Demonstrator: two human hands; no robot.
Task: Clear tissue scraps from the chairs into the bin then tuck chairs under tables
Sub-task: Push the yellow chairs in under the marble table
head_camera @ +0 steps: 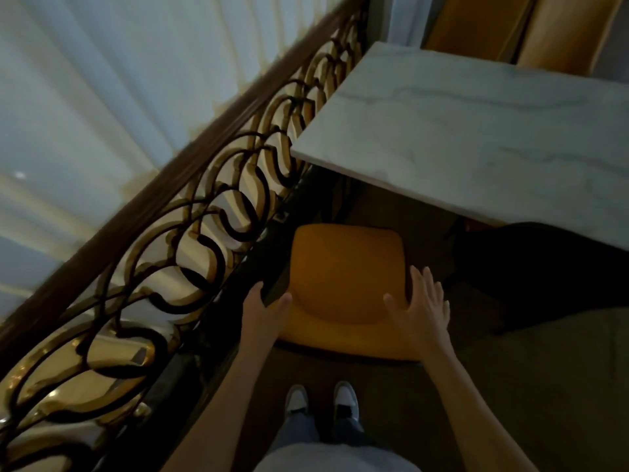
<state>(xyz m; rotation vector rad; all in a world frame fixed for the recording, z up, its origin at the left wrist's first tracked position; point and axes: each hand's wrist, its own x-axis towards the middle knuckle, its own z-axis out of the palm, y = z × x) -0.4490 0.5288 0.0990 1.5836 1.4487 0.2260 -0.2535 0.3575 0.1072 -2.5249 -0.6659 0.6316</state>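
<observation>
Item: chair (343, 277), orange, seat facing the worktop (476, 131). I see it standing just short of the marble edge, seat front not yet under it, so I judge the tuck is not done. No tissue scrap shows on the seat from my view.

Left hand (263, 310): at the chair's left back corner, thumb and fingers spread and lightly curved around the edge; I read it as open, touching or nearly touching, and cannot tell which.

Right hand (420, 301): fingers straight and splayed, flat at the right side of the backrest; open, gripping nothing.

Railing (204, 212): curled ironwork, just beside the chair's left side.

Dark shape (531, 267): on the floor right of the chair, partly under the worktop; too dim to identify.

Shoes (323, 400): 2, close behind the chair.

Risks, as I judge them:
1. A push with flat hands could skew the chair left, scraping the railing or trapping the left fingers between back and ironwork.
2. Skewing right, a leg could catch the dark shape and stall.
3. Uneven pressure could tip the backrest forward into the worktop edge.
4. Legs are hidden; they may snag the table base.
</observation>
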